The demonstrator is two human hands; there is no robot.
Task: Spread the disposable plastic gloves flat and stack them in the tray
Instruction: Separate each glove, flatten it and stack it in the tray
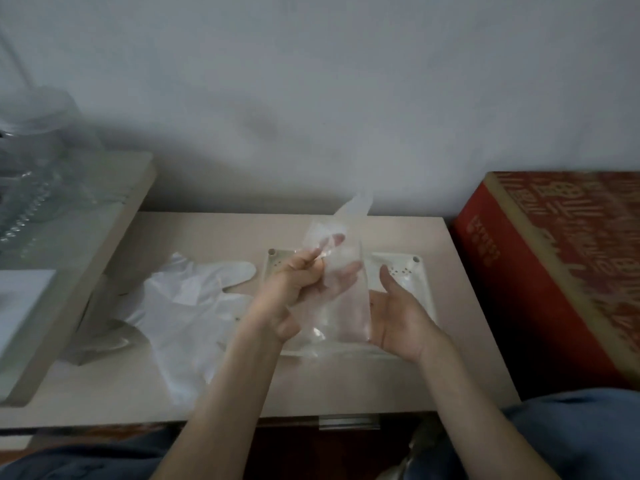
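**One clear glove held up over the tray**

A person sits at a small pale table, both bare forearms reaching over its front edge. The left hand has its fingers curled, pinching a clear plastic glove near the upper part. The glove hangs upright between the two hands, with one of its fingers pointing up toward the wall. The right hand is open, thumb raised and palm turned toward the glove's right edge. Its straight fingers show dimly through the plastic behind the glove.

The glove is above a white tray that sits toward the table's back right. A pile of gloves, whitish and crumpled, lies on the table's left half, reaching its left edge. A raised shelf with a clear plastic container adjoins the left edge. A red box stands beside the right edge.
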